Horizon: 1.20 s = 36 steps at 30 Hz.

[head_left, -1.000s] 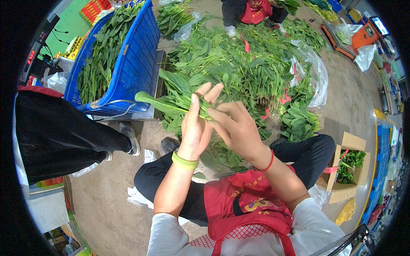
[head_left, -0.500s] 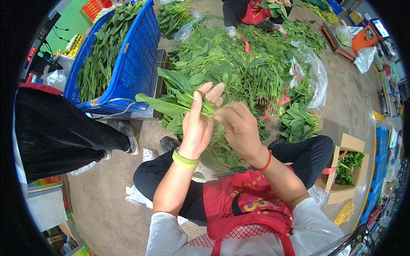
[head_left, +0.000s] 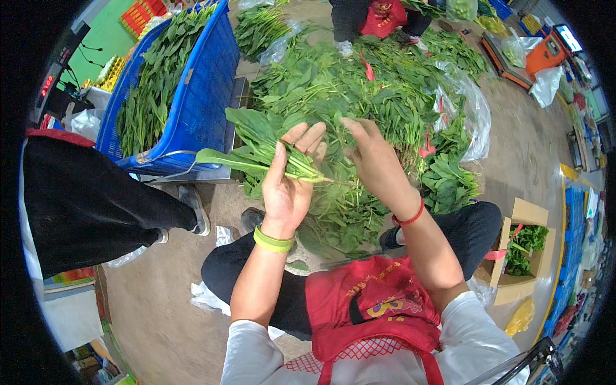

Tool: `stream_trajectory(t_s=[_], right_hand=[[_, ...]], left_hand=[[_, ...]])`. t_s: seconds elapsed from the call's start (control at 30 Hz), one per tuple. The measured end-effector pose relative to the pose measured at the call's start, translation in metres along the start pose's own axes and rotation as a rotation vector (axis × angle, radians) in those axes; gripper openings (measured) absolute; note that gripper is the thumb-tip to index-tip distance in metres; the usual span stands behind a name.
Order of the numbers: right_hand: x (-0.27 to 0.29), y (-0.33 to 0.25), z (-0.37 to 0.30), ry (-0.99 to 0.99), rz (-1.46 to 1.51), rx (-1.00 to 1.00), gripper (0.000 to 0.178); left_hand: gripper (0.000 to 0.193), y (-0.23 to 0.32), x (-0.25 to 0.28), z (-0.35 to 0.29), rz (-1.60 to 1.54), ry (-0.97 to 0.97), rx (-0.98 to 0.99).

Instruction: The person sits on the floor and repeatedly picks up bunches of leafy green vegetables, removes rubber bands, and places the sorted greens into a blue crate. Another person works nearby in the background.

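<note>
From here the bunch of leafy greens (head_left: pixel 262 152) lies in the left hand (head_left: pixel 287 192), gripped under its thumb, leaves leftward, stem ends pointing toward the right hand (head_left: pixel 380 163), which hangs apart, fingers parted, above loose greens (head_left: pixel 359 96) spread over the concrete floor (head_left: pixel 160 301), a blue crate (head_left: pixel 208 83) off left

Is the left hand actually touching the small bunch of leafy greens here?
Touching. The head view shows the left hand gripping the bunch of leafy greens, its stems passing between thumb and fingers.
</note>
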State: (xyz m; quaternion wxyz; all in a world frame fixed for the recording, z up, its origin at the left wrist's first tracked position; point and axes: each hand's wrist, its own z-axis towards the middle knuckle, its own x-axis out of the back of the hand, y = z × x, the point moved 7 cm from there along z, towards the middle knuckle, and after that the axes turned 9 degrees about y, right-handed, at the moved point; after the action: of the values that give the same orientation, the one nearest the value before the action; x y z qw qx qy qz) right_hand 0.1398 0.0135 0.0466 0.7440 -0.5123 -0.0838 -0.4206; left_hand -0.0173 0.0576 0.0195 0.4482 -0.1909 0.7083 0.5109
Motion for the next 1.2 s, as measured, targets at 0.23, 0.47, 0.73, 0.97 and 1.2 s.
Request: stream_trajectory(t_s=[0.23, 0.47, 0.73, 0.97, 1.2], right_hand=[[-0.001, -0.043, -0.032, -0.301, 0.376, -0.181, 0.033], [-0.001, -0.006, -0.045, -0.091, 0.433, -0.383, 0.029], [0.017, -0.012, -0.043, 0.081, 0.333, -0.248, 0.026], [0.023, -0.026, -0.046, 0.139, -0.031, 0.053, 0.028], [0.027, -0.038, -0.043, 0.074, 0.068, 0.035, 0.023]], left_hand=[[0.056, -0.005, -0.004, -0.003, 0.062, -0.037, 0.053], [0.055, -0.016, -0.004, -0.009, 0.509, -0.045, 0.087], [0.037, -0.029, 0.025, -0.005, 0.500, 0.042, 0.140], [0.066, -0.034, 0.014, -0.006, 0.136, -0.013, 0.174], [0.064, -0.026, 0.003, -0.007, 0.197, -0.047, 0.129]])
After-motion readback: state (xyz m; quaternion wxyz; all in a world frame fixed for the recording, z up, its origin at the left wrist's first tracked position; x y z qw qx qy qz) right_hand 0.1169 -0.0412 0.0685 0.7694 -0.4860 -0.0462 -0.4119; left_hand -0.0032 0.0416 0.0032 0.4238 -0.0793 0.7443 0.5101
